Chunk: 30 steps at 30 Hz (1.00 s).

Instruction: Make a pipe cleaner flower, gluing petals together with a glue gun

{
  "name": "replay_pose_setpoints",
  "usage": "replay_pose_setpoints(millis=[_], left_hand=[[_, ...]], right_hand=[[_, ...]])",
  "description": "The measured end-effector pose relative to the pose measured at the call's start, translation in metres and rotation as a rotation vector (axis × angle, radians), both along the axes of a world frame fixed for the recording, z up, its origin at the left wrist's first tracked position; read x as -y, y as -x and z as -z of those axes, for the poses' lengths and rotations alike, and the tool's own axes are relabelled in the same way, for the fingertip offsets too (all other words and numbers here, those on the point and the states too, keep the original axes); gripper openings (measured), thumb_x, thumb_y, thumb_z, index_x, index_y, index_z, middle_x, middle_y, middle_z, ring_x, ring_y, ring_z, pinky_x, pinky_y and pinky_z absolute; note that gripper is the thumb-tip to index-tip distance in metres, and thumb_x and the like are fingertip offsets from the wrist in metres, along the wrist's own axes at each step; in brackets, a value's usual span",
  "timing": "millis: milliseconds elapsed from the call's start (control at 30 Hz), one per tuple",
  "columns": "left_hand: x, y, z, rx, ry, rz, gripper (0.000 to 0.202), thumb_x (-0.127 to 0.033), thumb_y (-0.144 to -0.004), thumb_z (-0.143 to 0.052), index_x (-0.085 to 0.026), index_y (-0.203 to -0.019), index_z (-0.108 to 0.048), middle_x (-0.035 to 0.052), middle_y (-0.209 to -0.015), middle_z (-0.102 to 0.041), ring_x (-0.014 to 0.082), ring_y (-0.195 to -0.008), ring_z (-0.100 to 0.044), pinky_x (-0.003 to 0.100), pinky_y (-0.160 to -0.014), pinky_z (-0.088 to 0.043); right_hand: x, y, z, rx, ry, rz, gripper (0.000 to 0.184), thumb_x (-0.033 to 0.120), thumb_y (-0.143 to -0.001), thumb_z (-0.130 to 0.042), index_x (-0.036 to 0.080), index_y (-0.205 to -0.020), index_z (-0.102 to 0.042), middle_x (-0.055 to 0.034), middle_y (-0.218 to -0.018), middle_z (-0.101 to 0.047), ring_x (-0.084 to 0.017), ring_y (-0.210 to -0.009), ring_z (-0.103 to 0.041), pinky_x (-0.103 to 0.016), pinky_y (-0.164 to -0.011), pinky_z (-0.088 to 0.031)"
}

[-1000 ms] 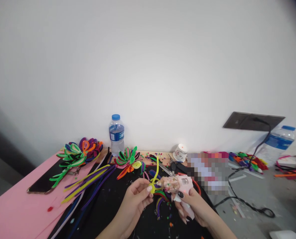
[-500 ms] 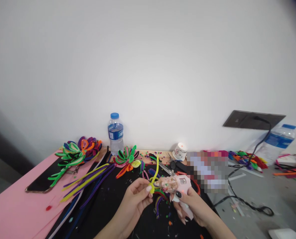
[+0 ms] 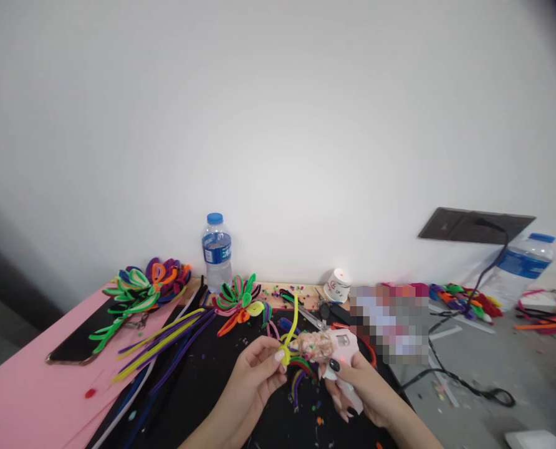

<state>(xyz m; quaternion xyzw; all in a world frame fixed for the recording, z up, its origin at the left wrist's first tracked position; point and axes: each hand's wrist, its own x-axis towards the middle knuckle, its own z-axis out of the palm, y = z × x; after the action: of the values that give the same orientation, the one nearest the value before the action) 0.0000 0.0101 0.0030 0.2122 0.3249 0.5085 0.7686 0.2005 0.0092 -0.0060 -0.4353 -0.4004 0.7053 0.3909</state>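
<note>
My left hand [image 3: 259, 372] pinches a yellow pipe cleaner [image 3: 295, 318], coiled at the fingertips with one end sticking up. In my right hand [image 3: 362, 380] is a pale pink hot glue gun [image 3: 343, 349], its front part crusted with bits of colour. The gun's nozzle points left and meets the yellow coil; whether glue is flowing I cannot make out. Below and behind the gun lie bent pipe cleaners [image 3: 298, 390] in purple, yellow, red and green on the black mat [image 3: 198, 399].
Pipe-cleaner flowers [image 3: 240, 296] and a water bottle [image 3: 217, 259] stand at the back. Loose pipe cleaners [image 3: 166, 343] and a phone [image 3: 76, 337] lie left. Scissors [image 3: 313, 319] and a paper cup [image 3: 338, 285] sit behind the gun. A black cable [image 3: 465, 380] trails on the right.
Both hands stay in nearly the same place, with the nozzle still at the yellow coil. Only a very slight shift of the view shows.
</note>
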Motion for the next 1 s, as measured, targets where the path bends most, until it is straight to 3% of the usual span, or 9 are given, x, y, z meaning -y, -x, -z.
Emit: replay_pose_setpoints(millis=[400, 767, 1000], left_hand=[[-0.001, 0.000, 0.001, 0.016, -0.007, 0.004, 0.014, -0.015, -0.063, -0.073, -0.017, -0.073, -0.063, -0.0022, -0.064, -0.056, 0.0072, -0.059, -0.053, 0.019, -0.057, -0.045], [0.003, -0.002, -0.010, -0.032, 0.019, -0.023, 0.019, -0.019, -0.057, -0.077, -0.015, -0.068, -0.062, -0.0030, -0.060, -0.053, 0.0064, -0.055, -0.050, 0.018, -0.054, -0.044], [0.001, -0.003, -0.009, -0.031, 0.025, -0.023, 0.019, -0.019, -0.057, -0.077, -0.015, -0.069, -0.062, -0.0029, -0.061, -0.053, 0.0066, -0.056, -0.051, 0.018, -0.055, -0.045]], right_hand=[[0.000, 0.000, -0.001, -0.029, -0.019, 0.025, 0.038, 0.048, -0.068, -0.066, 0.013, -0.075, -0.051, 0.0036, -0.041, -0.054, -0.005, -0.028, -0.040, -0.016, -0.027, -0.038], [-0.001, -0.001, -0.003, -0.046, -0.040, 0.050, 0.037, 0.048, -0.070, -0.064, 0.013, -0.073, -0.052, 0.0034, -0.041, -0.053, -0.005, -0.028, -0.038, -0.017, -0.028, -0.038], [-0.002, -0.001, -0.001, -0.068, -0.046, 0.080, 0.039, 0.049, -0.068, -0.065, 0.014, -0.075, -0.050, 0.0044, -0.040, -0.052, -0.004, -0.027, -0.037, -0.017, -0.027, -0.037]])
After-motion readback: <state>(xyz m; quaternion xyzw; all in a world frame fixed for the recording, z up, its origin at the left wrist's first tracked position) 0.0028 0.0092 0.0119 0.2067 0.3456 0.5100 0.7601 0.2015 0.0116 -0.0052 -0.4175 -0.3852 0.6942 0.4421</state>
